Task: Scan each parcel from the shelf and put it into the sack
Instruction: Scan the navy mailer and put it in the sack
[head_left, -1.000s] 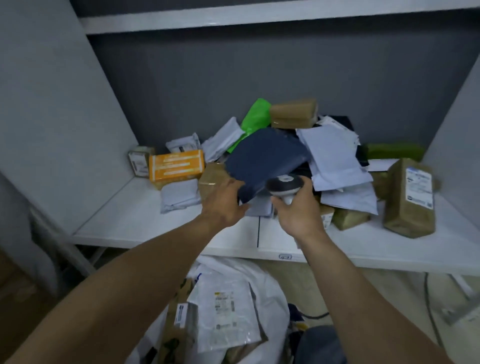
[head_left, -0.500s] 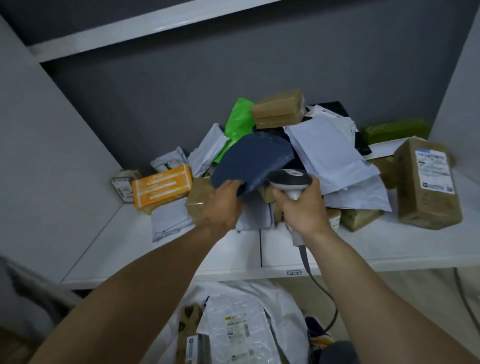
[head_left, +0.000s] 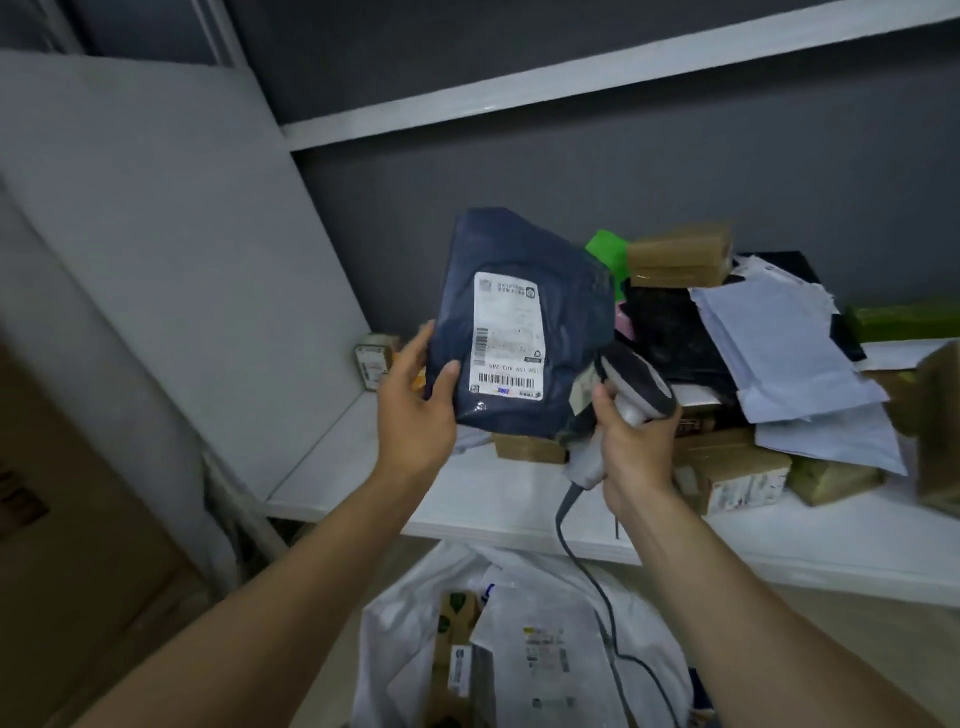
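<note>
Grips navy parcel's (head_left: 524, 249) 8 o'clock edge w/ L hand (head_left: 415, 415), thumb on front; clasps scanner (head_left: 639, 384) in R hand (head_left: 634, 457) at 4 o'clock, poss. touching parcel. Open sack (head_left: 395, 629) at 6.

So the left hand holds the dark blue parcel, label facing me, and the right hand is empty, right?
No. The head view shows the right hand gripping the scanner; the left hand does hold the dark blue parcel, label facing the camera.

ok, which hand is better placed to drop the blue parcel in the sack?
Left. The left hand grips the parcel, and the open sack sits below it. The right hand is busy holding the scanner beside the label.
</note>
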